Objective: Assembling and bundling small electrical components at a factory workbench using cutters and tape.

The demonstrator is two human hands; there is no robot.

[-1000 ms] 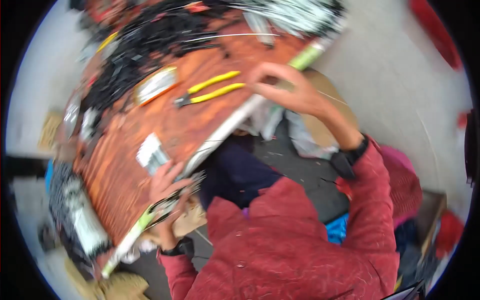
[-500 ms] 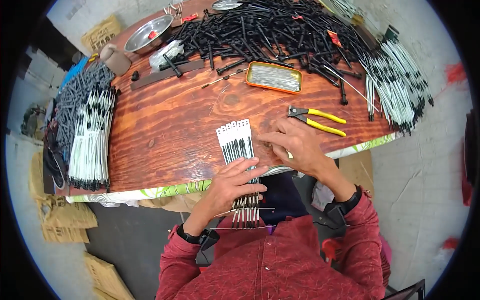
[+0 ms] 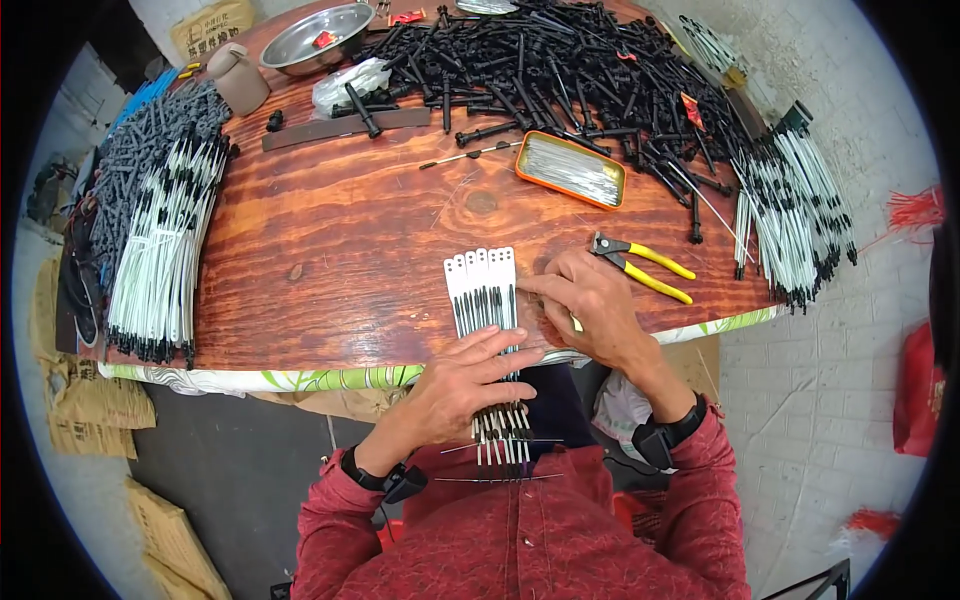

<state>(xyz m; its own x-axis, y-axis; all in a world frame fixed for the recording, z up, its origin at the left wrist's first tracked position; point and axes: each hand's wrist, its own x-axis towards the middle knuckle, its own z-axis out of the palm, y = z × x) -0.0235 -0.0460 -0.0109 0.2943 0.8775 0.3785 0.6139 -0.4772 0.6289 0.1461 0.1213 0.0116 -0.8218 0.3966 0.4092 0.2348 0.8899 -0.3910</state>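
A row of flat white plastic strips [image 3: 480, 269] with holes at their far ends and dark middles lies side by side over the table's front edge. Across them rests my left hand [image 3: 468, 386], fingers spread and laid flat on top. The strips' black-jointed near ends [image 3: 500, 425] hang toward my lap, crossed by thin metal wires [image 3: 500, 479]. Just right of the strips is my right hand [image 3: 592, 308], its index finger stretched to the rightmost strip. Its other fingers are curled round a small pale thing [image 3: 577, 323], mostly hidden.
Yellow-handled pliers [image 3: 655, 270] lie right of my right hand. Beyond sits an orange-rimmed tin [image 3: 570, 170] of thin metal pins. Black plastic parts [image 3: 560, 80] heap at the back. Bundles of white strips stand left [image 3: 150, 280] and right [image 3: 800, 220]. A metal bowl [image 3: 315, 42] is back left.
My view has shifted slightly, so the table and its things sit differently in the picture. Both hands keep nearly the same pose at the strips.
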